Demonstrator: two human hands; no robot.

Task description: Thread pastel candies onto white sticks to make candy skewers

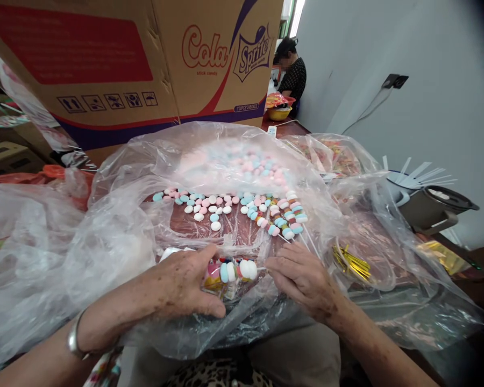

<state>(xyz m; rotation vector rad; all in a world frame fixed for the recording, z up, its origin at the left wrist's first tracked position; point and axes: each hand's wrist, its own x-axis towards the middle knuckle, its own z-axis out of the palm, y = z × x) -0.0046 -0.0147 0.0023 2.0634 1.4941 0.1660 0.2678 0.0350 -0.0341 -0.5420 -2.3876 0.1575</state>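
A candy skewer [239,271], with white, blue and pink tablet candies threaded on a white stick, lies level over a printed clear wrapper [213,278]. My right hand [302,274] pinches the bare end of its stick. Curved around the wrapper's left end is my left hand [185,282], thumb and forefinger at its two sides; the other fingers are partly hidden. Just beyond my right hand, several finished skewers [284,217] rest side by side on clear plastic. Loose pastel tablet candies [210,207] spill from a large clear plastic bag [145,156].
A large cardboard box [116,70] stands behind the bag. On the right are gold twist ties [351,263], a dark lidded jug [431,209] and white sticks in a container [403,180]. Crumpled plastic [84,247] covers the left. Another person [293,75] sits farther back.
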